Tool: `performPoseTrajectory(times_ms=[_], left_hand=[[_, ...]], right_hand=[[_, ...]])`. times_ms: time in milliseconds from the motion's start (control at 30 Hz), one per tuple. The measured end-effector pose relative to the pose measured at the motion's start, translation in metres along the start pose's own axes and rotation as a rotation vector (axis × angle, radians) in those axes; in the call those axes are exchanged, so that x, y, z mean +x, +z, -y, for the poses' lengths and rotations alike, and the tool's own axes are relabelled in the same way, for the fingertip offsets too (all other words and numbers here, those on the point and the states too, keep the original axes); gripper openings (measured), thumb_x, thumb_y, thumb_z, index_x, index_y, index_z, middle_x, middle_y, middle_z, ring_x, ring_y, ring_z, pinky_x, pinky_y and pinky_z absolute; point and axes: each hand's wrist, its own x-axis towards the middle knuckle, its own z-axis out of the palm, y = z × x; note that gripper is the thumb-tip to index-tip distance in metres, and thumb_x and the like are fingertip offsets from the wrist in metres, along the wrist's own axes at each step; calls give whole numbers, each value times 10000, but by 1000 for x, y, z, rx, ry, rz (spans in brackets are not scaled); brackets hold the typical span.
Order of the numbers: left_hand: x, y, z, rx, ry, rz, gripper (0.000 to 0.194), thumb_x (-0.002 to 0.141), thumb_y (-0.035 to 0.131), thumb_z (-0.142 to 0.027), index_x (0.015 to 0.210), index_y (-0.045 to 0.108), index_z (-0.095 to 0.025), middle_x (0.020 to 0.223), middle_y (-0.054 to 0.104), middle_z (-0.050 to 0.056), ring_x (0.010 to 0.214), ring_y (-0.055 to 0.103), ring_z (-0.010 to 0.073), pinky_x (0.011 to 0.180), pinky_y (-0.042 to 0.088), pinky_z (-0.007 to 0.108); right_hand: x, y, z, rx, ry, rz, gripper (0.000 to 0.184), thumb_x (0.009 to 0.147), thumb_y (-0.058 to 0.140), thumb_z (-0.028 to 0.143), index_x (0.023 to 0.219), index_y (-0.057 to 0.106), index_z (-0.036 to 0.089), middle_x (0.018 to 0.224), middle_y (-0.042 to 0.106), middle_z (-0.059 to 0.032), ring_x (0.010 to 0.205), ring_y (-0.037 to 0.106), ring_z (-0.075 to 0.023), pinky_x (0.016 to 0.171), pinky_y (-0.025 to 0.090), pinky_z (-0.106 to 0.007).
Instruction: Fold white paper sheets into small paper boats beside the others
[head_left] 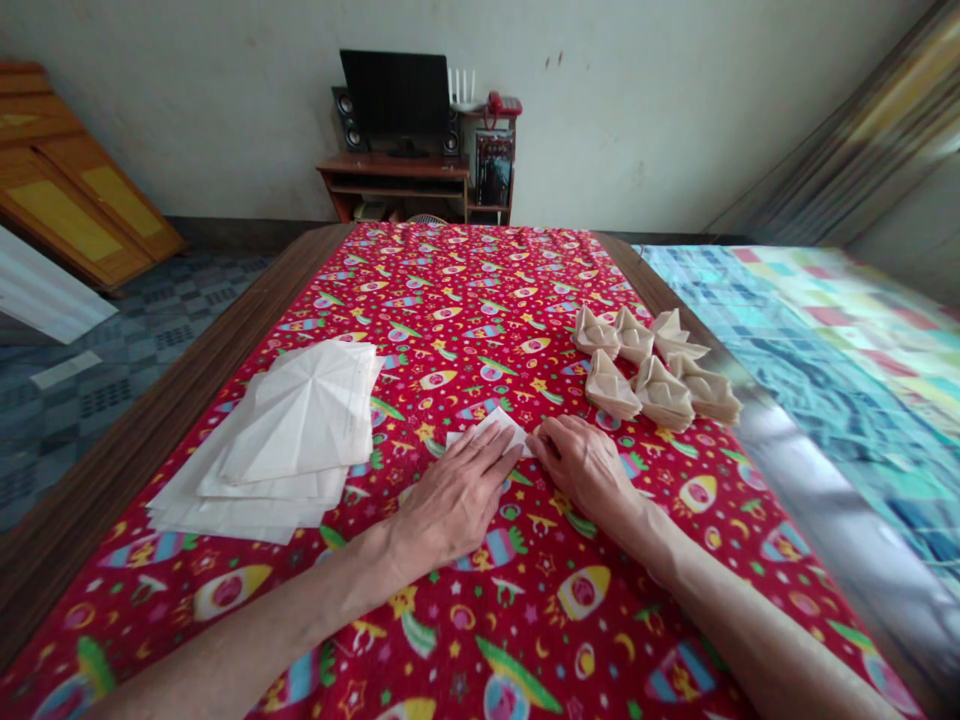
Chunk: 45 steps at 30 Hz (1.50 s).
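A small folded piece of white paper point(501, 420) lies on the red patterned cloth, partly covered by my fingers. My left hand point(463, 488) rests flat across it with its fingers stretched out. At the paper's right corner, my right hand point(581, 460) is closed, thumb and fingers pressed together at the edge. How much paper sits inside that pinch is hidden. To the left is a stack of creased paper sheets point(307, 415). Several folded paper shapes with pointed tips point(664, 392) stand in two rows beyond my right hand.
The red cloth point(480, 300) covers a brown wooden table point(97, 460). A bed with a checked blue cover point(795, 400) adjoins its right side. Beyond the far end stand a desk point(397, 168) with a monitor point(395, 95) and a red telephone point(504, 103). A wooden cabinet point(82, 170) is at left.
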Motion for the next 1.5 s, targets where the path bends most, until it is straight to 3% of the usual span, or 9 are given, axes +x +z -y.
performPoseTrajectory(times_ms=[100, 167, 267, 333, 567, 967, 1167, 1300, 1500], left_hand=[[0, -1, -2, -3, 4, 1, 510, 934, 401, -310, 1414, 317, -159, 1487, 320, 90, 1408, 184, 226, 1148, 224, 440], [1, -3, -3, -6, 0, 16, 502, 944, 388, -331, 1410, 321, -157, 1488, 319, 86, 1409, 183, 220, 1152, 213, 431], [2, -5, -2, -12, -1, 28, 473, 950, 384, -338, 1382, 367, -146, 1479, 335, 97, 1406, 191, 223, 1156, 203, 427], [2, -6, -2, -13, 4, 32, 463, 948, 396, -331, 1374, 380, -152, 1477, 338, 99, 1403, 202, 225, 1154, 205, 428], [-8, -10, 4, 51, -31, 43, 449, 959, 361, -298, 1387, 362, -159, 1473, 348, 88, 1386, 258, 194, 1140, 233, 407], [-30, -19, 17, 152, -102, 25, 418, 955, 366, -261, 1354, 430, -155, 1437, 408, 59, 1349, 339, 200, 1118, 275, 422], [-33, -19, 33, 187, -141, -69, 361, 932, 391, -217, 1244, 555, -138, 1355, 512, 83, 1281, 439, 223, 1067, 365, 434], [-27, -14, 40, 181, -135, -168, 354, 916, 403, -189, 1207, 582, -96, 1279, 577, 115, 1209, 512, 220, 1029, 427, 399], [-25, -11, 41, 147, -113, -218, 340, 921, 413, -188, 1198, 591, -104, 1245, 602, 111, 1181, 532, 220, 1013, 453, 387]], right_hand=[[-2, -2, 4, -7, 12, -32, 177, 919, 452, 281, 835, 580, 193, 777, 610, -54, 741, 547, -179, 653, 407, -272], [-5, -4, 9, -51, -13, -77, 194, 920, 431, 231, 1014, 593, 176, 990, 634, -108, 905, 556, -227, 733, 446, -320], [-14, -4, 17, -83, -170, -100, 361, 921, 377, 165, 1261, 500, 166, 1313, 518, -139, 1169, 469, -287, 897, 440, -439], [-21, -2, 20, -41, -282, -65, 425, 921, 354, 141, 1337, 437, 159, 1364, 486, -127, 1246, 432, -265, 978, 415, -457], [-34, -2, 17, 17, -298, 10, 400, 923, 386, 153, 1304, 502, 114, 1334, 515, -144, 1279, 431, -245, 1070, 380, -446], [-32, -6, 16, -66, -318, -111, 316, 927, 432, 183, 1165, 616, 85, 1207, 619, -134, 1163, 552, -231, 1012, 454, -390], [-25, -5, 11, -86, -343, -120, 269, 946, 413, 182, 1112, 624, 158, 1143, 663, -88, 1107, 585, -204, 949, 453, -383], [-11, -9, 21, -138, -371, -46, 194, 926, 446, 148, 1006, 623, 149, 1042, 691, -94, 1012, 609, -218, 919, 406, -413], [7, -10, 33, -128, -400, 43, 145, 897, 474, 116, 933, 608, 159, 1000, 682, -87, 950, 604, -197, 799, 414, -331]])
